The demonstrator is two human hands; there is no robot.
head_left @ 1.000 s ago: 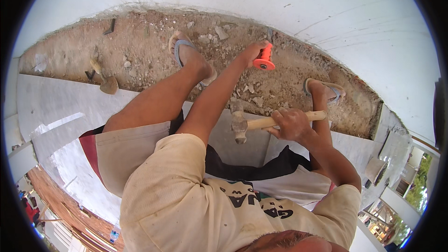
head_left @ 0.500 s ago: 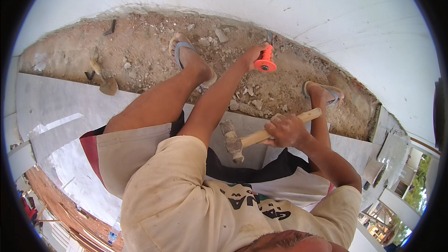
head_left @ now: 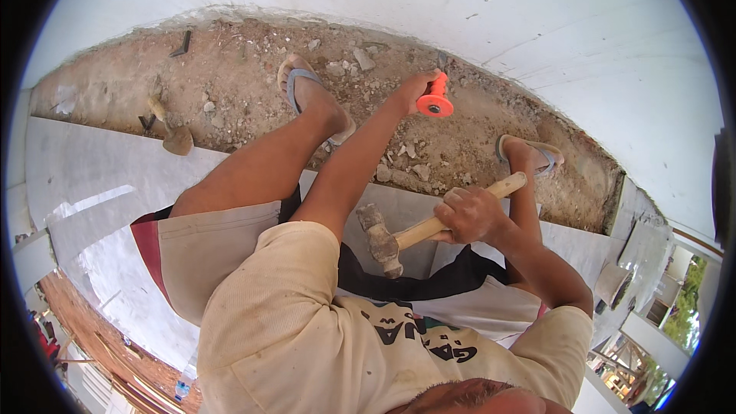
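My left hand is closed round the orange guarded grip of a chisel, at the foot of the white wall. A little of its metal shank shows beyond the grip; the tip cannot be made out. Closer to my body, my right hand grips the wooden handle of a hammer. The hammer's worn metal head points left, over my lap and apart from the chisel. Rubble and loose chips lie on the dirt between my feet.
A white wall curves along the far side of the dirt strip. At the left lie a trowel and a dark angled piece. Large grey tiles cover the floor behind the strip. A clear bottle stands at lower left.
The hammer's head has tilted slightly and shifted a little to the left and nearer my body. The chisel and my left hand have barely moved.
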